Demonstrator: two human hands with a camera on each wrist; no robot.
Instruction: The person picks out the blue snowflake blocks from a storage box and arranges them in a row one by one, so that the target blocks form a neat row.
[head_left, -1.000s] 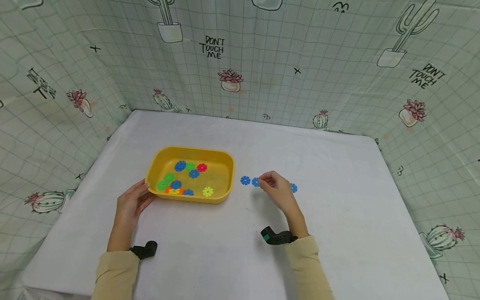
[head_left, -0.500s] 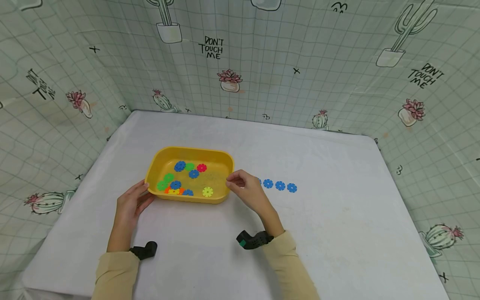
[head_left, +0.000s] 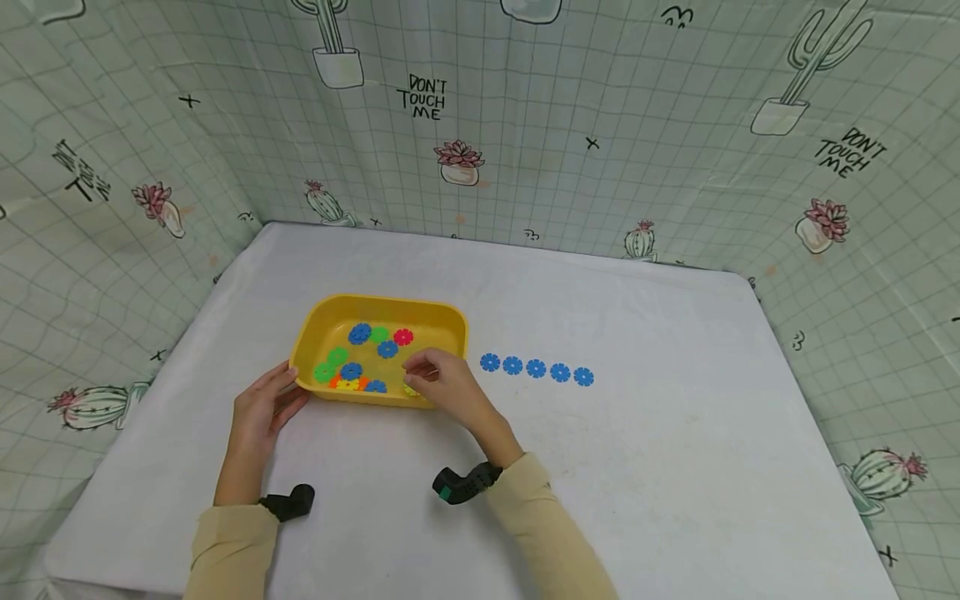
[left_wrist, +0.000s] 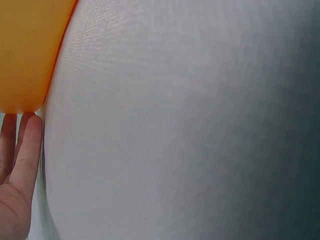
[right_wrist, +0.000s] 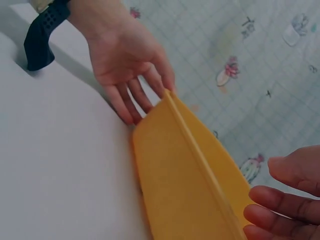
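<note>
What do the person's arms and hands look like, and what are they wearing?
The left hand and right hand are bare, with no gloves. The left sleeve and right sleeve are plain beige. Each wrist wears a curved black device; the right one has a small green patch.

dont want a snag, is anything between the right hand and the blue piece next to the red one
Nothing visible: the right hand is over the yellow tray, and no other piece or wall shows between it and the blue piece.
</note>
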